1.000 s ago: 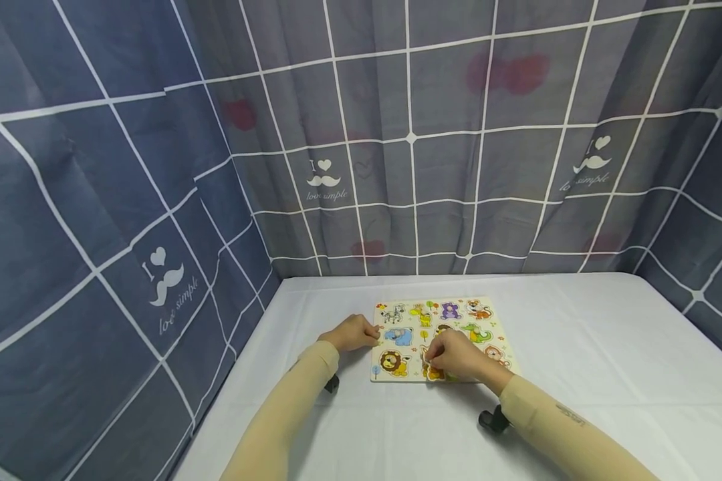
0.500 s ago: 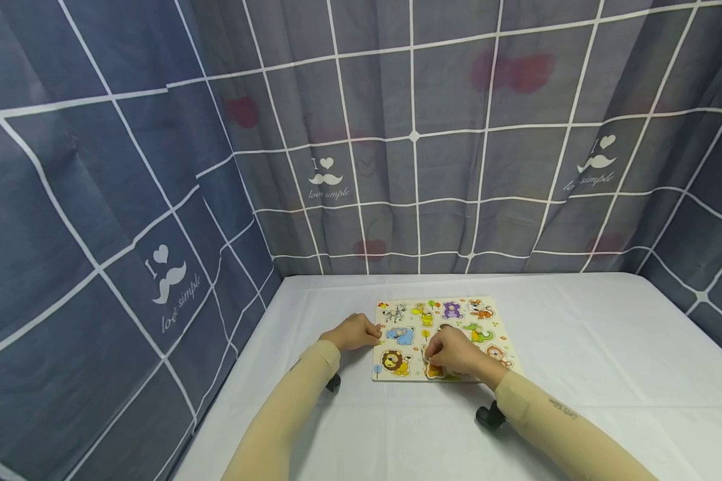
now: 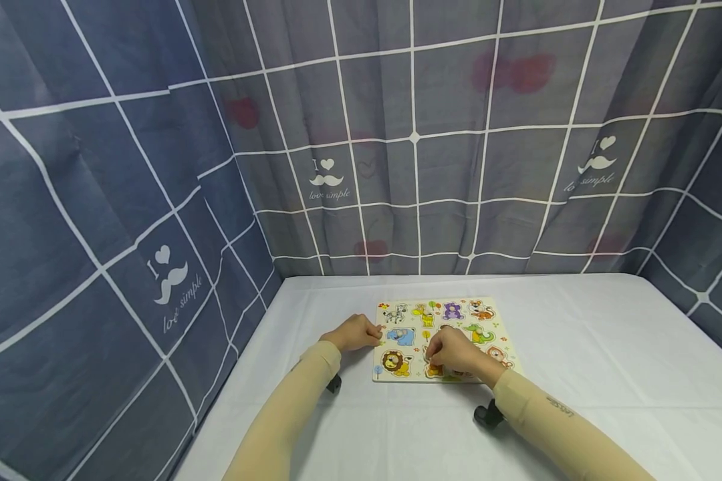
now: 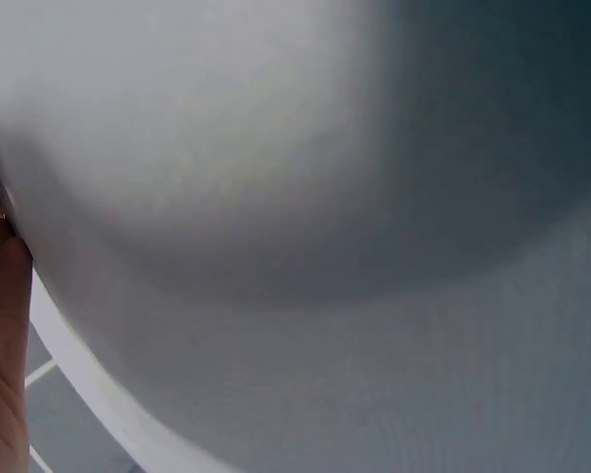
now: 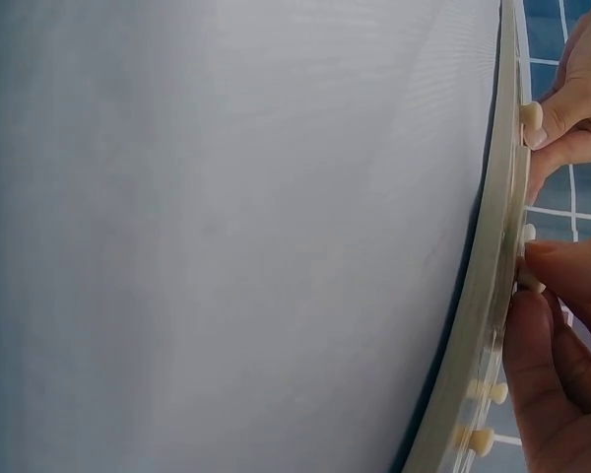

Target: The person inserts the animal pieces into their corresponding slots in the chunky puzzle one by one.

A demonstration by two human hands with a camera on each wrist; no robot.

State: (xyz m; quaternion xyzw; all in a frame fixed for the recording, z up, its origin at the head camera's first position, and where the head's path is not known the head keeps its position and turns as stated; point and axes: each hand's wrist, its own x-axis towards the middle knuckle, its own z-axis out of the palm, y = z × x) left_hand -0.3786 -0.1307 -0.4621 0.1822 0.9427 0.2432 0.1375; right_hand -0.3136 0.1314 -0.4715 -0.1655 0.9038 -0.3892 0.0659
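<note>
A wooden animal peg puzzle board (image 3: 418, 347) lies on the white table, its pieces fitted with small pale knobs. My left hand (image 3: 353, 333) holds the board's left edge, beside the blue elephant piece (image 3: 402, 336). The right hand (image 3: 454, 351) is over the front row, thumb and finger pinching the knob of an orange-brown animal puzzle piece (image 3: 434, 370), right of the lion piece (image 3: 395, 363). In the right wrist view, thumb and fingertips (image 5: 532, 305) meet round that knob close over the board. The right hand hides part of the middle and front rows.
White cloth covers the table (image 3: 337, 434). A dark checked curtain (image 3: 445, 167) hangs behind it and along both sides. Black wrist camera mounts (image 3: 489, 415) sit under the forearms. Zebra, giraffe, purple and tiger-like pieces line the board's back row.
The right hand's piece has settled slightly lower and flatter at its place in the front row. My left hand stays at the board's edge.
</note>
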